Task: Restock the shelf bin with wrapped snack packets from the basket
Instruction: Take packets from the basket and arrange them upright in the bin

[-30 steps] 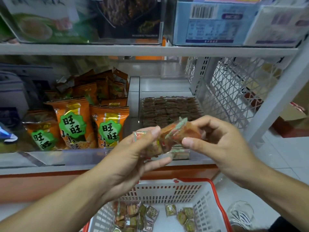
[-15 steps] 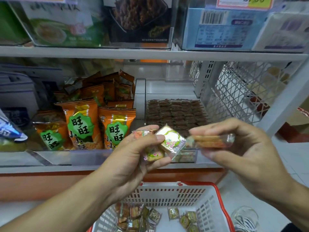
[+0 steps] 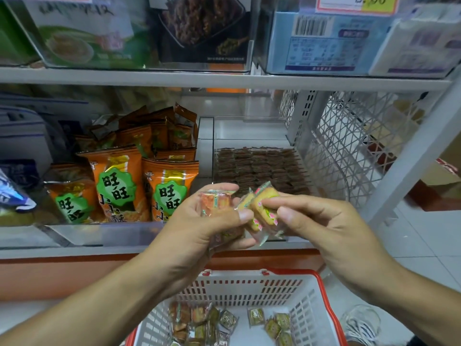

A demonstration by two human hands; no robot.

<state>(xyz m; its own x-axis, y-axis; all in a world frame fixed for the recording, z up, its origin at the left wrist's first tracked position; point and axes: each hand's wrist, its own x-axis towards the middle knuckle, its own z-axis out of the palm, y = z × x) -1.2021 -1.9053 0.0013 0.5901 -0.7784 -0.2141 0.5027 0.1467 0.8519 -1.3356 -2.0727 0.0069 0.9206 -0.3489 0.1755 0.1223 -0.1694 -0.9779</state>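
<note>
Gripping wrapped snack packets (image 3: 262, 208), both hands' fingers (image 3: 294, 203) hover before white shelf (image 3: 224, 79), tiled floor (image 3: 429, 240).

The clear rectangular shelf bin (image 3: 249, 136) is open at the top, with free room above its low layer of brown packets (image 3: 259, 168) up to the white shelf board (image 3: 224, 79) overhead. Orange snack bags (image 3: 139, 176) crowd its left side; a white lattice side panel (image 3: 349, 146) closes the right.
</note>
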